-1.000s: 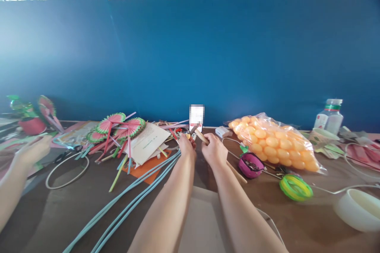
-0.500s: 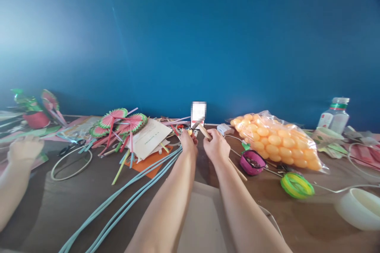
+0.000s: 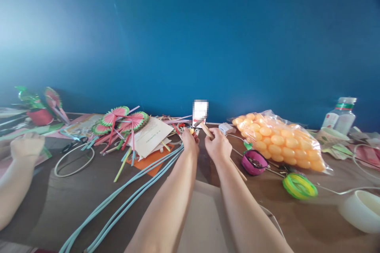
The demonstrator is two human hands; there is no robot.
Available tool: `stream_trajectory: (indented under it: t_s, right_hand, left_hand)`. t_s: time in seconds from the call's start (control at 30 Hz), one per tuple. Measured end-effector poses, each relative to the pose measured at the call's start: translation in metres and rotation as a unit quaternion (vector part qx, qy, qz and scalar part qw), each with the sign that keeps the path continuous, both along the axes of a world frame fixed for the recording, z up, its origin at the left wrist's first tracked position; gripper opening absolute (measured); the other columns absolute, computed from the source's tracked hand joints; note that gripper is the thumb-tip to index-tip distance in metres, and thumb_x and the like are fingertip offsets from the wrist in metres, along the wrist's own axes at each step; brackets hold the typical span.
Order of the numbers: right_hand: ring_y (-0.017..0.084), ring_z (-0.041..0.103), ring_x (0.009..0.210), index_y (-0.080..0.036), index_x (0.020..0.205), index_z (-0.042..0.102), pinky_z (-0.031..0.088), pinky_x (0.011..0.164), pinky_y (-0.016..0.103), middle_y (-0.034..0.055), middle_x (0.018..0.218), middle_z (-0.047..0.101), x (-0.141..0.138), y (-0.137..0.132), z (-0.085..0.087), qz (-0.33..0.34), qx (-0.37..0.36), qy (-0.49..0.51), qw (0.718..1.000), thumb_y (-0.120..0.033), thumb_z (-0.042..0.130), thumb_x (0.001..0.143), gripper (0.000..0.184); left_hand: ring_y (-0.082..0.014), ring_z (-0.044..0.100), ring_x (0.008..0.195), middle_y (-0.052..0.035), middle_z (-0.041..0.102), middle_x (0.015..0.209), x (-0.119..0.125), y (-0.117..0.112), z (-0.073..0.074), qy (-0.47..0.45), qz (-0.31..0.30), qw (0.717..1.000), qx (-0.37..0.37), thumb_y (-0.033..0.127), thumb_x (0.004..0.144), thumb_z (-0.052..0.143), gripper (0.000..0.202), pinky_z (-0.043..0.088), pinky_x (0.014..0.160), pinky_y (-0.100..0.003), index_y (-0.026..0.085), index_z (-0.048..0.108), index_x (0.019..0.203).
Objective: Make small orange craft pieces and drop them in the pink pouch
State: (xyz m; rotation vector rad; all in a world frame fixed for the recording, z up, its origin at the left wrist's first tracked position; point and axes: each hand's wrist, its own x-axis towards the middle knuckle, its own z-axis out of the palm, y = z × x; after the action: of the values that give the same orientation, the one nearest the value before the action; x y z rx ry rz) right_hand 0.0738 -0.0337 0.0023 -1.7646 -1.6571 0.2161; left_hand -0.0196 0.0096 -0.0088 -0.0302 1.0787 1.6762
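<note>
Both my arms reach forward over the brown table (image 3: 267, 205). My right hand (image 3: 219, 146) is closed round a long wooden stick (image 3: 206, 129), whose far end points up-left and whose near end runs down past my wrist. My left hand (image 3: 190, 140) is pinched shut next to the stick's far end, on something small that I cannot make out. Pale blue tubes (image 3: 133, 189) run from under my left arm toward the lower left. A flat beige board (image 3: 202, 221) lies between my forearms.
A bag of orange balls (image 3: 279, 142) sits at right, with a magenta cup (image 3: 252, 163), a green-yellow coil (image 3: 299, 186), a white bowl (image 3: 360, 210) and a bottle (image 3: 340, 115). Paper fans (image 3: 124, 120), papers and a wire ring (image 3: 74, 160) lie left. Another person's fist (image 3: 27, 146) rests far left.
My hands have stayed together on the stick. The other person's hand at far left has closed into a fist. The camera has tilted slightly.
</note>
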Motion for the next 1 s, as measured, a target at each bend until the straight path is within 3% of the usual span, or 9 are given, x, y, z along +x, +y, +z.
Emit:
stream_trajectory:
  t_s: [0.37,0.53,0.7,1.0]
  right_hand:
    - [0.021,0.062,0.095,-0.029,0.108,0.064,0.043,0.075,0.029,0.0022,0.107,0.068,-0.003,-0.001,0.000,0.010,0.019,-0.009,1.000,-0.023,0.054,0.082,0.028]
    - [0.022,0.064,0.095,-0.030,0.106,0.063,0.044,0.076,0.031,0.0021,0.106,0.068,-0.002,0.000,0.001,0.009,-0.012,-0.018,1.000,-0.025,0.053,0.083,0.026]
    - [0.026,0.065,0.100,-0.029,0.108,0.063,0.047,0.079,0.037,0.0069,0.111,0.066,0.012,0.008,-0.001,-0.031,-0.102,-0.028,0.994,-0.026,0.050,0.085,0.027]
    - [0.030,0.065,0.108,-0.024,0.111,0.067,0.050,0.083,0.040,0.0125,0.116,0.068,0.018,0.016,-0.011,-0.027,-0.215,-0.058,0.975,-0.027,0.060,0.080,0.032]
  left_hand:
    - [-0.0076,0.046,0.045,-0.0010,0.054,0.067,-0.002,0.003,-0.002,0.007,-0.004,1.000,0.004,0.042,0.097,0.044,0.030,0.035,0.043,-0.018,0.017,0.055,0.086]
    - [-0.0076,0.045,0.044,-0.0010,0.053,0.065,-0.001,0.003,-0.003,0.005,-0.007,1.000,0.003,0.042,0.097,0.043,0.030,0.034,0.041,-0.017,0.016,0.054,0.086]
    - [-0.0068,0.043,0.043,-0.0011,0.054,0.066,0.001,0.003,-0.004,0.013,-0.004,1.000,0.010,0.041,0.098,0.042,0.030,0.032,0.039,-0.016,0.017,0.053,0.085]
    - [-0.0060,0.044,0.044,-0.0013,0.053,0.067,0.002,-0.003,0.000,0.000,-0.007,1.000,0.003,0.040,0.097,0.044,0.029,0.031,0.038,-0.015,0.017,0.053,0.082]
